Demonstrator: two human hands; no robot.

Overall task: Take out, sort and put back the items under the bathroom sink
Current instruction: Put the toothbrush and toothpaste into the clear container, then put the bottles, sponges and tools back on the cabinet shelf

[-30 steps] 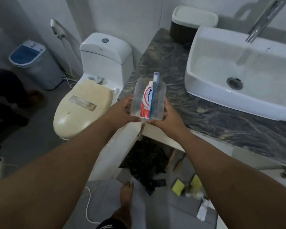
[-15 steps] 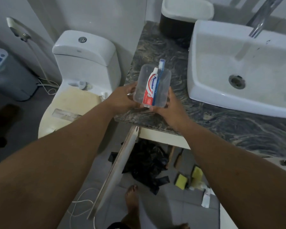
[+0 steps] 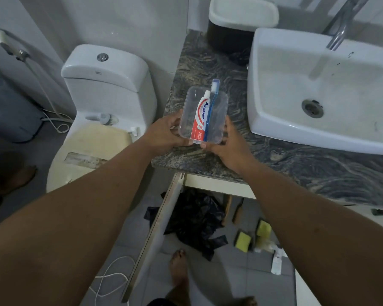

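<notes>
A clear plastic container (image 3: 219, 120) sits over the dark marble counter (image 3: 208, 62), just left of the white sink (image 3: 318, 89). Inside it lie a red and white toothpaste tube (image 3: 200, 117) and a blue toothbrush (image 3: 211, 107). My left hand (image 3: 164, 133) grips the container's left side. My right hand (image 3: 228, 144) grips its right near corner. Whether the container rests on the counter or hangs just above it, I cannot tell.
The cabinet door (image 3: 155, 235) under the counter stands open. On the floor below lie a black plastic bag (image 3: 195, 219), yellow sponges (image 3: 243, 240) and a small white tube (image 3: 276, 263). A toilet (image 3: 102, 111) stands left; a dark bin with a white lid (image 3: 241, 18) sits at the counter's back.
Both hands have carried the container forward from over the counter's front corner to further in over the counter, next to the sink.
</notes>
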